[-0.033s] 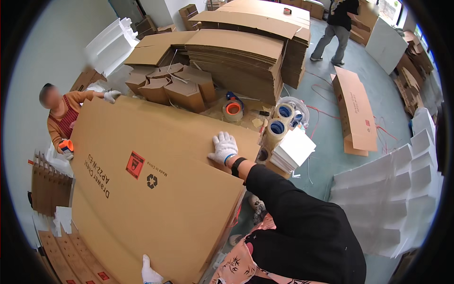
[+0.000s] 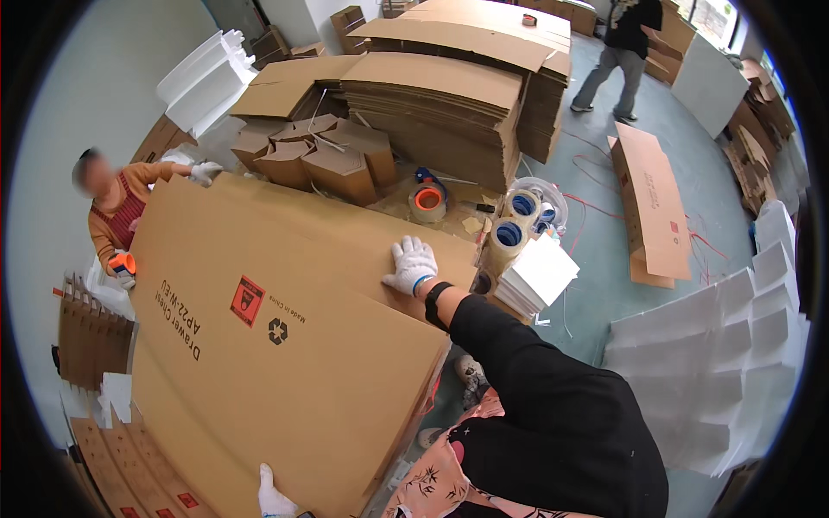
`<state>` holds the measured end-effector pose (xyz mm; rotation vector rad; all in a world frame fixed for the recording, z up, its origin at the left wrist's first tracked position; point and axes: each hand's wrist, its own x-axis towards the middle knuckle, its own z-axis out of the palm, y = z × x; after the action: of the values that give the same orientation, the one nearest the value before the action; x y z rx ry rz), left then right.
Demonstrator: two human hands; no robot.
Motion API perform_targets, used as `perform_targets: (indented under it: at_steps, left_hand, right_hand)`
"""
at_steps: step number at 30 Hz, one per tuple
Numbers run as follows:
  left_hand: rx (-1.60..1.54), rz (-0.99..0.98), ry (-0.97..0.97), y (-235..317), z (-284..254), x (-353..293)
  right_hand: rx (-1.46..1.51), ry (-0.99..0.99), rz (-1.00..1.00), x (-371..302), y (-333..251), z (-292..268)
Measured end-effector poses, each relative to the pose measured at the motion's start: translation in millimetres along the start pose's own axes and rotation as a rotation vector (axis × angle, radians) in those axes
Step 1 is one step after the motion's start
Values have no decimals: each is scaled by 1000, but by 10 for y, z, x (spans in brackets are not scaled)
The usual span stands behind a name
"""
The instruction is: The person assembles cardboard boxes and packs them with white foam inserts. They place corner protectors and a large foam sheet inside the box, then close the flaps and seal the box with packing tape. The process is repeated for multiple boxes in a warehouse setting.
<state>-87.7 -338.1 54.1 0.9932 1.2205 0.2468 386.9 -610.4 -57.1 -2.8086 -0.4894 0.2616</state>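
Note:
A large flat brown cardboard carton (image 2: 345, 388) with dark print and a red label lies in front of me. My right hand (image 2: 412, 266), in a white glove, rests palm down on its upper right part, where one flap edge meets another. The fingers are spread and hold nothing. At the bottom edge of the view my left hand (image 2: 273, 495), also gloved, touches the carton with a stretched digit showing; the rest of it is cut off. Across the carton a co-worker (image 2: 117, 207) has one gloved hand at the far edge and an orange tape roll (image 2: 122, 264) in the other.
Beyond the carton stand a tall cardboard stack (image 2: 432, 112) and folded brown inserts (image 2: 332, 160). A tape dispenser (image 2: 427, 200), clear tape rolls (image 2: 508, 233) and white sheets (image 2: 537, 274) lie right of it. White foam (image 2: 708, 371) and an open carton (image 2: 649, 207) stand on the floor.

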Motion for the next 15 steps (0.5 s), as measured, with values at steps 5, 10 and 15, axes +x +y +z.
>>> perform_targets:
  at_steps: [5,10,15]
  left_hand:
    - [-99,157,-46,-48,18,-30]
    - [-185,81,52,-164,-73,65]
    - [-188,132,132,-218,136,-1]
  right_hand:
    - [-7,-65,21,546,280,-145]
    - [-145,-113,-240,983,308,-452]
    - [-196,-174,-423,819,97,-1211]
